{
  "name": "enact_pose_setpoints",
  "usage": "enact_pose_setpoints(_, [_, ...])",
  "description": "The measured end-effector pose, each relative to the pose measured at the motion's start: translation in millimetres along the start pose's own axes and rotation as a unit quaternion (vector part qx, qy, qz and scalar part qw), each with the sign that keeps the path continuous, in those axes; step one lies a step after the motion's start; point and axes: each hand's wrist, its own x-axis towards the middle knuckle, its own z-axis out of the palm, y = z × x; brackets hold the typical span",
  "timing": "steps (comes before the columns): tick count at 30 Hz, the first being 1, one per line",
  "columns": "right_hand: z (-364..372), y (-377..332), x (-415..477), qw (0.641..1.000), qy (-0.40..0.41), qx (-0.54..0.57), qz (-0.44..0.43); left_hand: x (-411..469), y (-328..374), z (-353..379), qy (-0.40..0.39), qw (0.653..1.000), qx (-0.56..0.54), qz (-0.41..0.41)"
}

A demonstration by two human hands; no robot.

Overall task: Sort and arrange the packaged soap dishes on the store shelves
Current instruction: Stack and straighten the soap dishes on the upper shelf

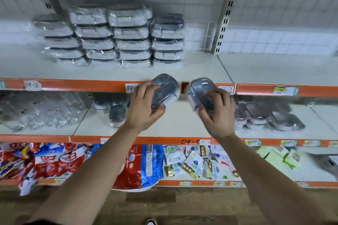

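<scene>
Restocking: my left hand (pixel 144 109) grips the left dish (pixel 165 87), right hand (pixel 217 115) the right dish (pixel 200 90); next, I judge, topping the stacks (pixel 128 36) at twelve o'clock.

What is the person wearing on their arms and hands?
Nothing that shows: the left hand and right hand are bare, with no gloves, rings or watch, and the left forearm and right forearm are uncovered, no sleeve reaching them.
</scene>
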Motion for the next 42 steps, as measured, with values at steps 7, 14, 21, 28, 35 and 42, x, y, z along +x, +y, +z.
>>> enact_pose_setpoints(7, [15,21,66,0.994,-0.054,-0.090,0.018,73,-22,4,-0.113,0.993,0.043,-0.006])
enact_pose_setpoints(14, [46,44,116,0.993,-0.054,-0.103,0.035,118,-47,26,-0.120,0.993,0.019,0.005])
enact_pose_setpoints(21, [64,69,133,0.993,-0.080,-0.066,0.055,139,-60,30,-0.187,0.982,0.007,0.009])
enact_pose_setpoints(28, [59,61,149,0.987,-0.078,-0.112,0.079,143,-55,39,-0.162,0.987,-0.009,-0.019])
enact_pose_setpoints(35, [62,77,170,0.985,-0.109,-0.112,0.072,138,-40,36,-0.067,0.997,-0.017,0.036])
enact_pose_setpoints(42, [63,77,185,0.985,-0.139,-0.087,0.061,163,-17,19,0.045,0.990,-0.023,0.135])
